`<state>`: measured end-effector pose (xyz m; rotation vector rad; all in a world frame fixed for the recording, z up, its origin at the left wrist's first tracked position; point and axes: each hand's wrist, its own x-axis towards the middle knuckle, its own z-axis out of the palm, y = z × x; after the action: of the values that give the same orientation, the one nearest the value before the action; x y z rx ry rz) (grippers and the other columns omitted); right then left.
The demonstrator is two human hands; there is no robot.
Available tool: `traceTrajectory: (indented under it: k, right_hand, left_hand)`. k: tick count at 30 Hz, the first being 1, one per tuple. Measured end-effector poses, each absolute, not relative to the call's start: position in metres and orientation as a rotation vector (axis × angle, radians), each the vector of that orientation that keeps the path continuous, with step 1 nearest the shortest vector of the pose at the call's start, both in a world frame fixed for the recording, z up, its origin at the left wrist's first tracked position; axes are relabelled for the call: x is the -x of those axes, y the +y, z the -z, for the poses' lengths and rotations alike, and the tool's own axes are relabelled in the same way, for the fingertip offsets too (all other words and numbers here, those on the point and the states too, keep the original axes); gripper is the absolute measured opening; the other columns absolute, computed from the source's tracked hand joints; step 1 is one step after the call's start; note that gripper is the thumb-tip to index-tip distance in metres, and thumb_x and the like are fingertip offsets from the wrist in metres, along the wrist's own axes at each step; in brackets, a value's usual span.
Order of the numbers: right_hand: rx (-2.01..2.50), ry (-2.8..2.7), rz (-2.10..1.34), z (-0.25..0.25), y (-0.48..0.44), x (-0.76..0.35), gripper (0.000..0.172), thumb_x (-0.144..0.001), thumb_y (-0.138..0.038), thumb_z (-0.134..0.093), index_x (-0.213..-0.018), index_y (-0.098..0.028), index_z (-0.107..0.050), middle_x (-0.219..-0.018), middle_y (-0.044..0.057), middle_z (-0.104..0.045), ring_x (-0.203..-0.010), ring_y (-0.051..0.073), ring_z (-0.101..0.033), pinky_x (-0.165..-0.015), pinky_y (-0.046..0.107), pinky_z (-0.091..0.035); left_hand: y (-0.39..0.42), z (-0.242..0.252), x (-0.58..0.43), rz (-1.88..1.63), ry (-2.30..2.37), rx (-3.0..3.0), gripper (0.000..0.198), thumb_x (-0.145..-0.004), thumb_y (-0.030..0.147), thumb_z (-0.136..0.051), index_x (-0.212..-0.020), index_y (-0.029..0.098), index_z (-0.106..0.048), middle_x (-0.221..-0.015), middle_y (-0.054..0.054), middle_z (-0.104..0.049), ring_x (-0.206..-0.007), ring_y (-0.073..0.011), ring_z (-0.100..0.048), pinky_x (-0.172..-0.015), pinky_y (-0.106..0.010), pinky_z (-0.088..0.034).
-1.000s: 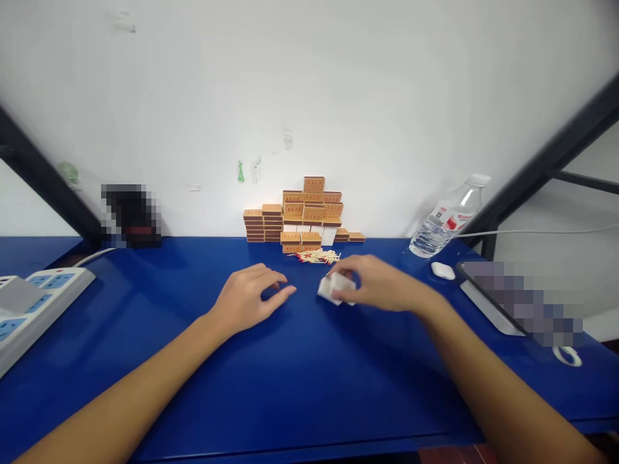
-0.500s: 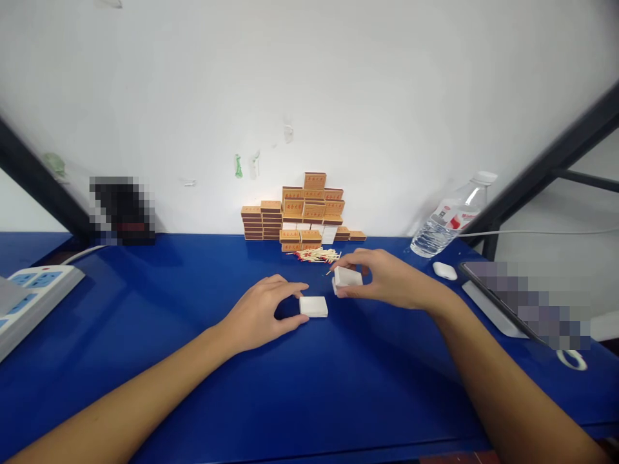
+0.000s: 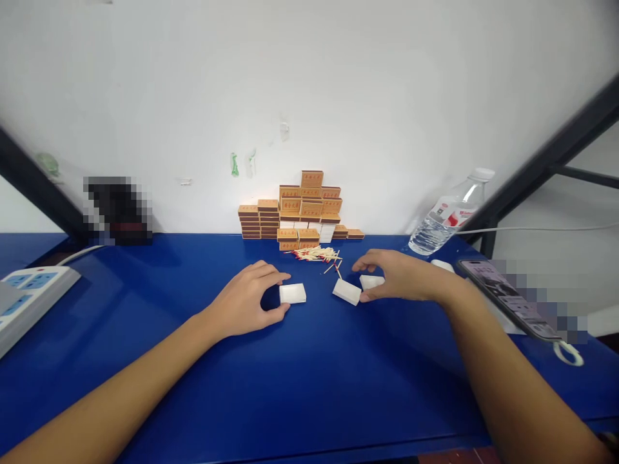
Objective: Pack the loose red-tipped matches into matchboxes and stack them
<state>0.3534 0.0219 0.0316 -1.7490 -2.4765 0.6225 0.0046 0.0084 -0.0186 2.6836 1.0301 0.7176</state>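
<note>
My left hand [image 3: 244,299] has its thumb and fingers around the left end of a small plain white box [image 3: 293,294], which lies flat on the blue table [image 3: 271,386]. My right hand [image 3: 401,274] is over the table to the right, thumb and fingers apart. Between them sits another white box [image 3: 371,281], partly hidden by the hand. Just left of that thumb, a third white box [image 3: 347,291] lies at an angle. Beyond it are a pile of loose red-tipped matches [image 3: 316,254] and a few stray ones.
Stacked matchboxes [image 3: 309,206] stand against the white wall [image 3: 193,96]. To the right are a water bottle [image 3: 447,212], a white case [image 3: 442,265] and a phone [image 3: 503,296]. A power strip [image 3: 43,290] lies at left, near a blurred dark object [image 3: 118,209].
My left hand and its white box have moved left. The two white boxes that were together in my right hand are now apart on the table, and that hand has shifted right, its fingers spread.
</note>
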Motion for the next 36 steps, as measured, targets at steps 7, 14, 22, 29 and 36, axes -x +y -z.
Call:
traceTrajectory:
  k: [7,14,22,29,36]
  right_hand:
    - [1.534,-2.609,-0.596,-0.031,0.005,-0.324,0.030,-0.079,-0.046,-0.079,-0.099,-0.024,-0.074,-0.104,0.007,-0.072,-0.096,0.028,-0.066,-0.081,0.039,-0.052]
    - [1.516,-2.425,-0.677,-0.034,0.016,-0.330,0.035,-0.087,-0.055,-0.072,-0.102,-0.024,-0.078,-0.097,0.006,-0.076,-0.086,0.023,-0.068,-0.073,0.034,-0.051]
    - [1.906,-2.270,-0.363,-0.002,0.036,-0.308,0.026,-0.093,-0.042,-0.066,-0.077,-0.022,-0.065,-0.079,0.004,-0.073,-0.071,0.021,-0.066,-0.062,0.032,-0.041]
    - [1.734,-2.368,-0.369,-0.014,0.024,-0.315,0.023,-0.100,-0.036,-0.056,-0.083,-0.021,-0.063,-0.084,0.006,-0.071,-0.070,0.019,-0.060,-0.063,0.032,-0.039]
    - [1.212,-2.504,-0.445,-0.006,-0.006,-0.256,0.011,-0.103,-0.023,-0.055,-0.096,-0.021,-0.062,-0.100,0.006,-0.067,-0.089,0.019,-0.061,-0.078,0.032,-0.046]
  left_hand:
    - [0.009,0.018,-0.005,-0.680,1.024,-2.682,0.027,-0.091,0.040,-0.074,-0.109,0.020,-0.076,-0.107,-0.008,-0.070,-0.101,-0.0256,-0.063,-0.094,-0.047,-0.055]
    - [0.007,0.017,-0.006,-0.704,0.982,-2.701,0.025,-0.090,0.036,-0.074,-0.110,0.021,-0.076,-0.106,-0.007,-0.072,-0.102,-0.0260,-0.064,-0.093,-0.046,-0.055]
    - [0.007,0.018,-0.007,-0.701,0.989,-2.723,0.028,-0.092,0.037,-0.072,-0.114,0.020,-0.075,-0.107,-0.008,-0.072,-0.102,-0.0262,-0.063,-0.093,-0.047,-0.055]
    - [0.007,0.020,-0.007,-0.733,1.030,-2.735,0.037,-0.092,0.041,-0.073,-0.120,0.018,-0.073,-0.109,-0.010,-0.072,-0.103,-0.0275,-0.063,-0.098,-0.049,-0.055]
    - [0.006,0.020,-0.009,-0.706,1.015,-2.742,0.026,-0.092,0.037,-0.072,-0.111,0.020,-0.075,-0.101,-0.007,-0.070,-0.096,-0.0258,-0.060,-0.089,-0.045,-0.054]
